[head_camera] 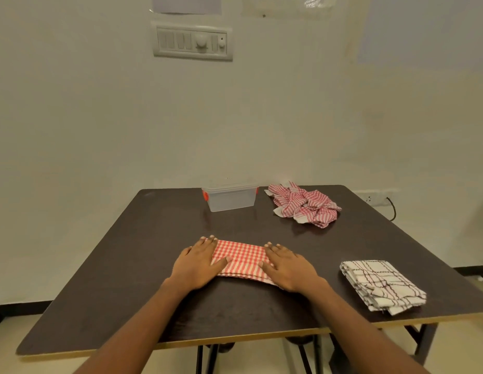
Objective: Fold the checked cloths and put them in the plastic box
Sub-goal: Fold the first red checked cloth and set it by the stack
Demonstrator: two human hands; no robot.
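The folded red checked cloth (241, 259) lies on the table (154, 238) midway between its side edges, somewhat nearer the front edge, and the main risk is that the layers slide apart. Lifting it from one end only would probably let the fold fall open, and its lower layers already peek out along the near side. The plastic box (231, 199) stands well apart at the middle of the far edge and seems to have its lid (229, 186) on, so carrying the cloth over before opening it would leave no free hand. The folded strip also looks longer than the box, so it likely needs another fold first. The left hand (197, 265) presses flat on the cloth's left end and the right hand (289, 268) on its right end, fingers (208, 242) straight and slightly spread, gripping nothing. A heap of red cloths (305, 205) waits near the far right corner; a folded black-and-white cloth (380, 286) sits by the right front edge.
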